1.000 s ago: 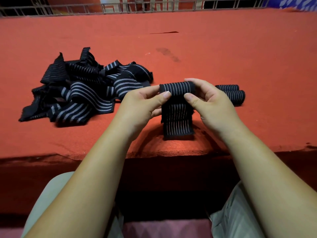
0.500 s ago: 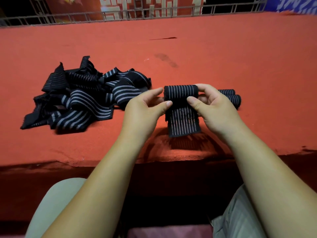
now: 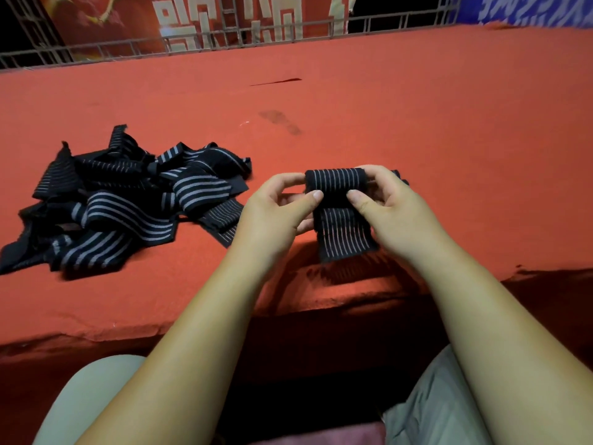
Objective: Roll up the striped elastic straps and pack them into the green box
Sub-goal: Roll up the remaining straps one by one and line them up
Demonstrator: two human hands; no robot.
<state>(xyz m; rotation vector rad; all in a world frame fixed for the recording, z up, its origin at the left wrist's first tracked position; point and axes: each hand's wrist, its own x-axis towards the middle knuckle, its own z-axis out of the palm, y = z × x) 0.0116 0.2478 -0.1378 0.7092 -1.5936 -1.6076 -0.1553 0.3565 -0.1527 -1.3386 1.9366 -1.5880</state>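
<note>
1 striped strap [image 3: 335,183], part rolled, at our 12 o'clock.
Left hand [image 3: 276,210] and right hand [image 3: 394,210] pinch the roll's ends above the desk [image 3: 417,123]; soft, springy, light, we expect unwinding unless gripped there.

Both bare forearms reach forward. The left grip [image 3: 272,213] and right grip [image 3: 394,210] face each other, thumbs and curled fingers pinching one strap [image 3: 335,183].

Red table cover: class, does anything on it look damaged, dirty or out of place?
Yes. A dark stain marks the red cover near its middle; farther back, a thin dark slit looks like a tear. The unrolled straps lie tangled at left.
</note>
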